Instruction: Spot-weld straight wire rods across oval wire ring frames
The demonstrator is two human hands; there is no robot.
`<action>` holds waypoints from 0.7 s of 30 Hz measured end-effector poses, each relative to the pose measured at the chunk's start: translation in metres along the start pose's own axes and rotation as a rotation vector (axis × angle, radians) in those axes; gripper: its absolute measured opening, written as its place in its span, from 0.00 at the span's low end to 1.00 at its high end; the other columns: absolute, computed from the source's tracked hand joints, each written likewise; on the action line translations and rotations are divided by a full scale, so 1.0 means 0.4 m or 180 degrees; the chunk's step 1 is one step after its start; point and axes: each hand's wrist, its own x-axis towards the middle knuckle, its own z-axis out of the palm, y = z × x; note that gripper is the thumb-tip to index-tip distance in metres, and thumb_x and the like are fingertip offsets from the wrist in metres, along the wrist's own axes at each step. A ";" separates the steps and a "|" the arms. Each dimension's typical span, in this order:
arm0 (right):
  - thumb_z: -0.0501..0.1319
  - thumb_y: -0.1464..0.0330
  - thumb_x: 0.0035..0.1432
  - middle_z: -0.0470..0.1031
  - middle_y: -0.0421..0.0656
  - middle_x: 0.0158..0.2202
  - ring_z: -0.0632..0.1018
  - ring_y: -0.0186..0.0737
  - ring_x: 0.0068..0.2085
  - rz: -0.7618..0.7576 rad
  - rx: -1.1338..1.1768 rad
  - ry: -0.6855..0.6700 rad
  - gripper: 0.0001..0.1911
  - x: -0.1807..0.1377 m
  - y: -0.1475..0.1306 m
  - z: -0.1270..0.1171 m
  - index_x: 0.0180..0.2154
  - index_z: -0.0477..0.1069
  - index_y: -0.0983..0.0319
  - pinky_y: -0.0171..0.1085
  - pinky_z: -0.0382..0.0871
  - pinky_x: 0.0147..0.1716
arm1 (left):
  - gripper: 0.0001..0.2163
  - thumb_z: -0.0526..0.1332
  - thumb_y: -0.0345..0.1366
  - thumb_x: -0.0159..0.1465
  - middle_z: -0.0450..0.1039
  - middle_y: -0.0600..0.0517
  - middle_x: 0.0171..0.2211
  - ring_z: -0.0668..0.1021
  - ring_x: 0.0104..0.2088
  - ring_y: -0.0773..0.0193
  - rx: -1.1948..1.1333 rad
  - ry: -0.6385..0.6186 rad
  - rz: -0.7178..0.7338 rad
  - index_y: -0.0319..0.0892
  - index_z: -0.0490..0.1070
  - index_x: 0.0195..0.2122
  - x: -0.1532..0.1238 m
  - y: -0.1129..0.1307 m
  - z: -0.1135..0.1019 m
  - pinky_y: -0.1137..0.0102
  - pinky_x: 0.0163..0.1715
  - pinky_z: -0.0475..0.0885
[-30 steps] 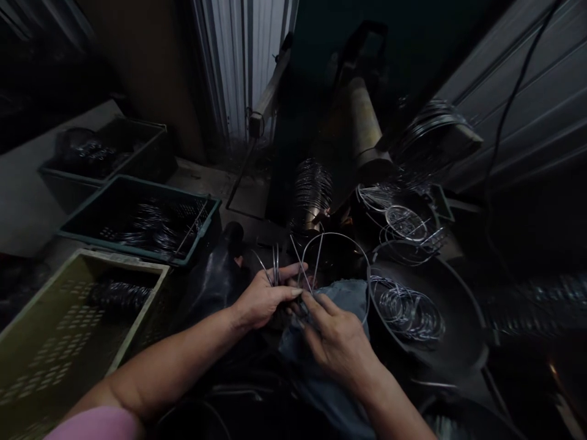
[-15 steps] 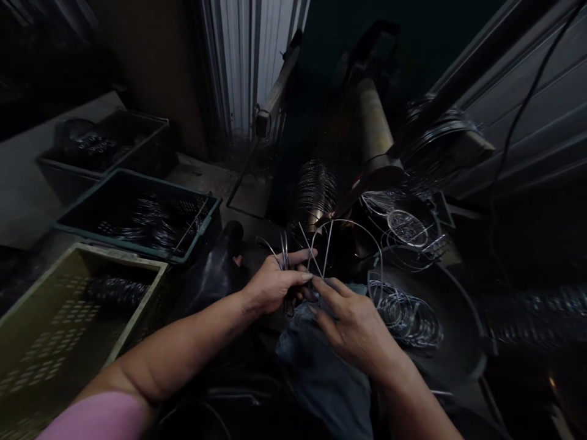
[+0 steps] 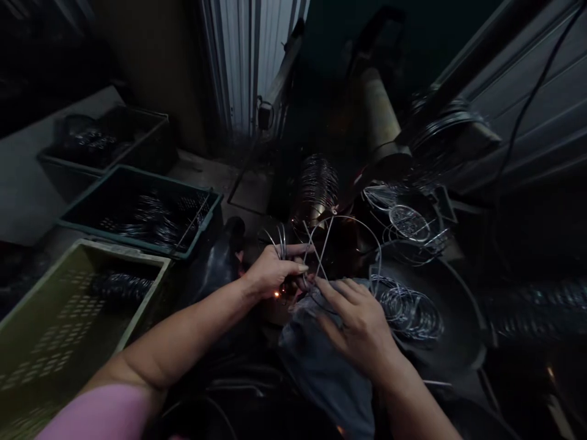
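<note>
My left hand (image 3: 274, 272) is closed around a small bunch of thin wire pieces (image 3: 280, 239) that stick up between the fingers. My right hand (image 3: 360, 318) rests on grey-blue cloth (image 3: 321, 360) over my knee, its fingertips pinching the ends of a large wire loop (image 3: 362, 227) that arches up in front of both hands. The two hands meet at the loop's crossed ends. A few orange sparks (image 3: 277, 294) glow just below my left hand.
A dark round pan (image 3: 458, 324) with coiled wire rings (image 3: 408, 308) sits right of my hands. A machine with a spool of wire (image 3: 316, 186) and a metal cylinder (image 3: 383, 113) stands ahead. Crates line the left: olive (image 3: 68, 305), green (image 3: 137, 211), and a dark one (image 3: 101, 143).
Both hands have stayed joined at the wire loop, shifting slightly. Sparks now glow beneath my left hand. The view has tilted a little.
</note>
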 end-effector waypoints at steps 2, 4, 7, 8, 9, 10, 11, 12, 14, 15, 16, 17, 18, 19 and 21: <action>0.56 0.68 0.55 0.73 0.50 0.41 0.70 0.48 0.43 -0.0041 -0.0169 -0.0090 0.20 -0.017 -0.010 0.000 0.51 0.64 0.66 0.47 0.59 0.43 | 0.23 0.61 0.25 0.48 0.66 0.58 0.17 0.73 0.17 0.68 0.0074 -0.0006 0.0028 0.36 0.69 0.48 -0.008 0.003 -0.009 0.72 0.19 0.67; 0.54 0.69 0.57 0.73 0.49 0.40 0.71 0.47 0.42 -0.0075 -0.0196 -0.0090 0.19 -0.030 -0.012 0.005 0.50 0.64 0.65 0.48 0.57 0.43 | 0.22 0.62 0.25 0.48 0.65 0.59 0.18 0.72 0.16 0.69 0.0076 0.0027 0.0052 0.36 0.69 0.47 -0.016 0.009 -0.011 0.73 0.19 0.67; 0.52 0.72 0.58 0.74 0.48 0.36 0.72 0.43 0.37 -0.0135 -0.0092 0.0208 0.15 -0.039 0.001 0.017 0.48 0.65 0.66 0.44 0.58 0.39 | 0.22 0.62 0.25 0.48 0.65 0.58 0.18 0.72 0.16 0.70 0.0074 0.0038 0.0078 0.35 0.70 0.46 -0.020 0.020 -0.002 0.75 0.16 0.63; 0.53 0.72 0.58 0.73 0.48 0.36 0.72 0.42 0.37 -0.0140 -0.0030 0.0301 0.15 -0.038 0.007 0.020 0.48 0.65 0.66 0.43 0.59 0.38 | 0.22 0.61 0.25 0.48 0.65 0.58 0.18 0.72 0.16 0.70 0.0099 0.0035 0.0095 0.35 0.69 0.46 -0.020 0.025 0.002 0.76 0.16 0.62; 0.53 0.72 0.58 0.73 0.48 0.36 0.73 0.42 0.36 -0.0138 0.0044 0.0365 0.15 -0.037 0.014 0.022 0.48 0.65 0.66 0.43 0.59 0.37 | 0.22 0.61 0.25 0.48 0.66 0.58 0.19 0.72 0.16 0.70 0.0128 0.0038 0.0117 0.34 0.69 0.47 -0.018 0.028 0.006 0.76 0.15 0.62; 0.54 0.71 0.58 0.73 0.49 0.37 0.73 0.42 0.37 -0.0137 0.0116 0.0397 0.16 -0.035 0.020 0.023 0.49 0.64 0.66 0.42 0.60 0.37 | 0.22 0.61 0.25 0.48 0.66 0.57 0.19 0.72 0.16 0.69 0.0149 0.0043 0.0142 0.34 0.69 0.47 -0.016 0.031 0.009 0.76 0.15 0.62; 0.55 0.71 0.58 0.73 0.49 0.37 0.73 0.42 0.37 -0.0137 0.0171 0.0413 0.16 -0.033 0.025 0.023 0.49 0.63 0.66 0.42 0.61 0.37 | 0.22 0.61 0.25 0.48 0.66 0.57 0.19 0.73 0.16 0.69 0.0158 0.0045 0.0161 0.33 0.69 0.47 -0.013 0.034 0.011 0.75 0.16 0.62; 0.55 0.71 0.58 0.73 0.49 0.37 0.73 0.42 0.37 -0.0140 0.0203 0.0436 0.17 -0.031 0.030 0.022 0.50 0.63 0.65 0.42 0.61 0.37 | 0.22 0.61 0.25 0.48 0.66 0.57 0.19 0.73 0.17 0.69 0.0158 0.0043 0.0172 0.34 0.69 0.47 -0.010 0.035 0.012 0.75 0.16 0.63; 0.56 0.71 0.57 0.73 0.49 0.38 0.73 0.43 0.38 -0.0156 0.0211 0.0471 0.18 -0.029 0.036 0.021 0.50 0.62 0.65 0.42 0.62 0.37 | 0.23 0.61 0.25 0.48 0.66 0.57 0.18 0.73 0.17 0.68 0.0146 0.0018 0.0171 0.34 0.69 0.47 -0.006 0.036 0.013 0.75 0.17 0.63; 0.56 0.71 0.57 0.73 0.49 0.38 0.73 0.43 0.38 -0.0168 0.0206 0.0487 0.19 -0.029 0.038 0.019 0.51 0.61 0.65 0.43 0.62 0.37 | 0.23 0.62 0.25 0.48 0.66 0.57 0.18 0.74 0.17 0.67 0.0147 -0.0009 0.0144 0.35 0.69 0.48 -0.004 0.035 0.012 0.75 0.16 0.63; 0.56 0.71 0.57 0.72 0.49 0.39 0.73 0.43 0.38 -0.0172 0.0202 0.0487 0.19 -0.030 0.039 0.017 0.51 0.61 0.64 0.43 0.62 0.37 | 0.23 0.62 0.26 0.48 0.66 0.57 0.18 0.74 0.17 0.67 0.0156 -0.0035 0.0103 0.35 0.68 0.48 -0.002 0.035 0.012 0.75 0.16 0.62; 0.56 0.70 0.57 0.72 0.49 0.39 0.73 0.44 0.38 -0.0164 0.0193 0.0471 0.20 -0.031 0.039 0.014 0.52 0.60 0.64 0.43 0.63 0.37 | 0.23 0.62 0.26 0.49 0.67 0.56 0.18 0.74 0.17 0.66 0.0171 -0.0047 0.0069 0.36 0.68 0.49 -0.001 0.034 0.011 0.75 0.16 0.62; 0.56 0.70 0.57 0.71 0.50 0.41 0.72 0.44 0.40 -0.0152 0.0171 0.0413 0.22 -0.032 0.038 0.009 0.53 0.59 0.64 0.44 0.63 0.38 | 0.23 0.61 0.26 0.49 0.67 0.56 0.18 0.74 0.17 0.66 0.0185 -0.0051 0.0052 0.36 0.68 0.49 0.000 0.034 0.011 0.75 0.16 0.62; 0.56 0.69 0.57 0.70 0.51 0.42 0.71 0.46 0.41 -0.0132 0.0122 0.0315 0.24 -0.035 0.036 0.004 0.55 0.57 0.65 0.45 0.62 0.40 | 0.23 0.61 0.26 0.49 0.67 0.56 0.18 0.74 0.17 0.66 0.0198 -0.0054 0.0045 0.36 0.68 0.48 0.001 0.034 0.011 0.75 0.16 0.62; 0.56 0.67 0.56 0.68 0.53 0.46 0.69 0.48 0.46 -0.0093 -0.0051 0.0040 0.28 -0.041 0.027 -0.011 0.57 0.53 0.68 0.48 0.60 0.44 | 0.22 0.60 0.25 0.48 0.67 0.56 0.18 0.74 0.17 0.67 0.0227 -0.0050 0.0063 0.35 0.69 0.47 0.004 0.035 0.009 0.75 0.16 0.63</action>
